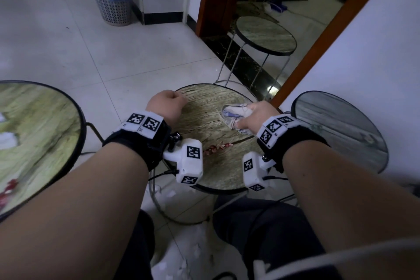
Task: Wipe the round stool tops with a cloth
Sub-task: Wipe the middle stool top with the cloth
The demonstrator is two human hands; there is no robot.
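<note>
Stool (204,116) in front of me is the one I am wiping, its round wood-grain top just above my knees. My right hand (254,116) has its fingers curled over the bunched cloth (234,112), pressing it onto the far right part of the top. My left hand (166,104) sits at the far left edge with fingers curled in; I cannot tell whether they hook the rim or only rest there.

To do this well, I judge I should keep the cloth flat under my palm rather than balled, sweep in overlapping arcs from the far edge toward me, and let the left hand steady the rim so the thin wire legs do not rock. A reddish patch (217,146) near the middle may be print or dirt; I cannot say, so I would pass over it firmly.

Room is tight on the right: a wall (363,52) and a grey stool (341,127) stand just beside this top, so my elbow has little swing there. A green stool (38,134) stands near on the left, with open floor between. A fourth stool (266,34) waits farther off in the doorway, and a waste basket (113,4) is well apart.
</note>
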